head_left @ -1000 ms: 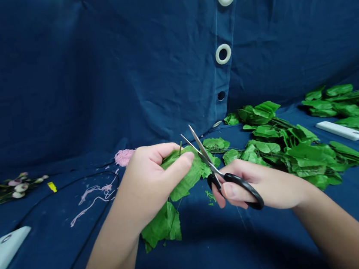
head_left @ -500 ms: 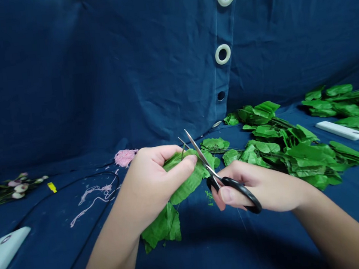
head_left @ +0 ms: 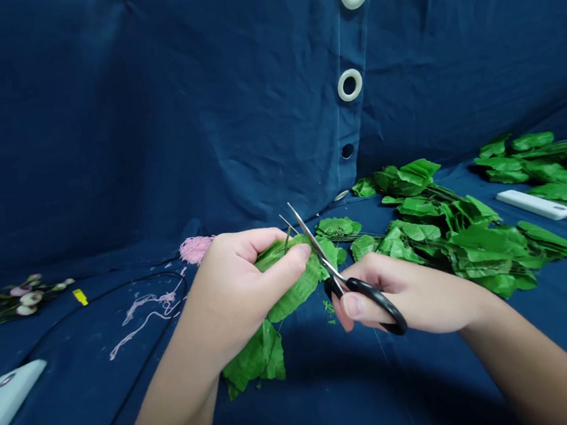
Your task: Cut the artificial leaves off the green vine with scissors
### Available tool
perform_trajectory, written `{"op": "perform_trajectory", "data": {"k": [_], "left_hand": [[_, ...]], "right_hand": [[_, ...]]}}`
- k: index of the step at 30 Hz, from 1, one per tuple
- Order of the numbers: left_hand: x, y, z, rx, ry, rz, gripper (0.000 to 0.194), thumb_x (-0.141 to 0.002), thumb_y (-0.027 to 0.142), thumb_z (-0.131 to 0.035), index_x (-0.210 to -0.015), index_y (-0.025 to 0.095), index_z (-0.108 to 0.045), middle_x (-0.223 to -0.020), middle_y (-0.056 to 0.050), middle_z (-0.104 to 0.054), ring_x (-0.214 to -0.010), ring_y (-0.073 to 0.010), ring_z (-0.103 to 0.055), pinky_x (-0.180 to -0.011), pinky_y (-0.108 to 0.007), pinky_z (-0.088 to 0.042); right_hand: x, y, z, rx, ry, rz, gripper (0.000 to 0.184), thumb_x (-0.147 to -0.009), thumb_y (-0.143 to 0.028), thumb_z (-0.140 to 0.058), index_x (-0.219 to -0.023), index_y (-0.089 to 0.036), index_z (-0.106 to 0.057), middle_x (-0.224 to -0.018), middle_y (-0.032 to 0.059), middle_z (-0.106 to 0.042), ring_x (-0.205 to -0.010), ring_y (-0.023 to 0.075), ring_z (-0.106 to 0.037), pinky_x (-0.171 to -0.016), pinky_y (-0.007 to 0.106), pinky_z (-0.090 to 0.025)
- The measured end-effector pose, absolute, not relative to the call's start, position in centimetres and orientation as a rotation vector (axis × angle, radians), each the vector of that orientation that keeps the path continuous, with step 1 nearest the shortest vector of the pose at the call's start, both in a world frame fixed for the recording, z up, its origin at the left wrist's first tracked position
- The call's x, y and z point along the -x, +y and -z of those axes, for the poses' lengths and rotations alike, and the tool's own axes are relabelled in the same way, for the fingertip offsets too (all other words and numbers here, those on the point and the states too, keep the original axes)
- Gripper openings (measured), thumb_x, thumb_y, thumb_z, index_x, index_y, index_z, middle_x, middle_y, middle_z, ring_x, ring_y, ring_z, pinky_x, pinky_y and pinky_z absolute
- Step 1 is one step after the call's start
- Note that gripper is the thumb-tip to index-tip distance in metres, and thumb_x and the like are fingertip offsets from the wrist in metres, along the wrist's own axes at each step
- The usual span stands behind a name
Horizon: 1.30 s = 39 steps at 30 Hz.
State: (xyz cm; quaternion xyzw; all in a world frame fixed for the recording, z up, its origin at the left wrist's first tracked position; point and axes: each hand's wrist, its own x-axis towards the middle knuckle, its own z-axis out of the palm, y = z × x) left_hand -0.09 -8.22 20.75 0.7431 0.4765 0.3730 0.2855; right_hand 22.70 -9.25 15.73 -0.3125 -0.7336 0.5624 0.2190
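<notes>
We find left hand (head_left: 235, 286) pinching green leaf (head_left: 293, 294), likely light, limp, best held by its 12-o'clock stem (head_left: 287, 241); right hand (head_left: 418, 292) grips scissors (head_left: 328, 265).

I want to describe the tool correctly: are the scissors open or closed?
Open: the scissors show two blades spread apart, their tips clearly separated.
</notes>
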Motion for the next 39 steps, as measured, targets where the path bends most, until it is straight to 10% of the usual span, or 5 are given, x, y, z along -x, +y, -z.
{"op": "perform_trajectory", "data": {"k": [39], "left_hand": [[-0.12, -8.41, -21.0, -2.048, 1.327, -1.025, 0.031, -0.084, 0.039, -0.068, -0.064, 0.016, -0.062, -0.052, 0.004, -0.042, -0.045, -0.0082, -0.036, -0.039, -0.021, -0.025]], "right_hand": [[-22.25, -9.14, -15.39, 0.8, -1.962, -1.581, 0.054, -0.093, -0.062, -0.064, -0.089, -0.008, -0.063, -0.065, -0.0039, -0.037, -0.059, 0.0046, -0.03, -0.053, 0.018, -0.023]]}}
